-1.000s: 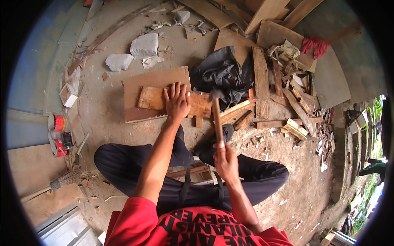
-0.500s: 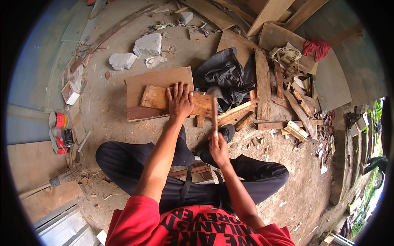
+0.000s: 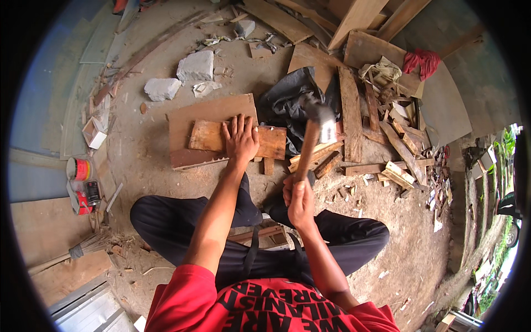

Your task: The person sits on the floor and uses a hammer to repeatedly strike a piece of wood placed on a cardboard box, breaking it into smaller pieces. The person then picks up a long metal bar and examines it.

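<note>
A short brown wooden plank [image 3: 207, 136] lies across a larger reddish-brown wooden board [image 3: 182, 117] on the ground in front of me. My left hand [image 3: 241, 139] rests flat on the plank, fingers stretched out and slightly spread. The fist of my right hand [image 3: 299, 203] is wrapped round the wooden handle of a hammer [image 3: 311, 145]. The metal head is up and to the right of the plank's right end, apart from it and blurred by motion. Near that right end a small pale spot shows on the plank, too small to make out.
Behind the hammer lies a crumpled black plastic sheet [image 3: 279, 103]. Loose wood strips [image 3: 329, 164] and a scrap pile [image 3: 406, 130] spread to the right. Two pale stone blocks [image 3: 196, 66] sit at the back left. Red cans [image 3: 81, 169] stand at the far left, with a broom [image 3: 91, 248] nearer me.
The hammer has gone from the plank's right end up and to the right, my right hand rising with it. My left hand stays on the plank. The whole view has shifted slightly.
</note>
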`<state>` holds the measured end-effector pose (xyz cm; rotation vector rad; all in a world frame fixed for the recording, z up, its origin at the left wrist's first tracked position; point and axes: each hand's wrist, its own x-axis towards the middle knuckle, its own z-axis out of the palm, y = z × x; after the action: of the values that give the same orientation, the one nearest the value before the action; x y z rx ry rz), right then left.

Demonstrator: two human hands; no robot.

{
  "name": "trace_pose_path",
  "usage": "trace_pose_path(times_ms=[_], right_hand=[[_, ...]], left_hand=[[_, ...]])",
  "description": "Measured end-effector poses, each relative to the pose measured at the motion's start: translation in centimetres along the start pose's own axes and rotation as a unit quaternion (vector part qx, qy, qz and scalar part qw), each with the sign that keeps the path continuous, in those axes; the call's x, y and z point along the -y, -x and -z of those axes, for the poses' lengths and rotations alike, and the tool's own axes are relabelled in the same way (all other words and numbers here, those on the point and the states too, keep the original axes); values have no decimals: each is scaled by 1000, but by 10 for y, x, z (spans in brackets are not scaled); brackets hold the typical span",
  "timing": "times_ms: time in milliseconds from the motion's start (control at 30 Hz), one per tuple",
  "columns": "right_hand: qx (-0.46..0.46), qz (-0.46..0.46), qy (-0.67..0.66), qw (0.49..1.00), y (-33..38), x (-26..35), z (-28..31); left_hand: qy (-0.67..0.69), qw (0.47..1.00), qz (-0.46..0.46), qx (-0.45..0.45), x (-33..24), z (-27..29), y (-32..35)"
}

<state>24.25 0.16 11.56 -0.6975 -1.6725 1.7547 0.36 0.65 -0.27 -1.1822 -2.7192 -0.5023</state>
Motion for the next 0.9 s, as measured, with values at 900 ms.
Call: trace_pose_path(times_ms=[900], right_hand=[[48,-337,25,940,87,-22,58]], left_hand=[[248,867,-227,368,36,135,-43]])
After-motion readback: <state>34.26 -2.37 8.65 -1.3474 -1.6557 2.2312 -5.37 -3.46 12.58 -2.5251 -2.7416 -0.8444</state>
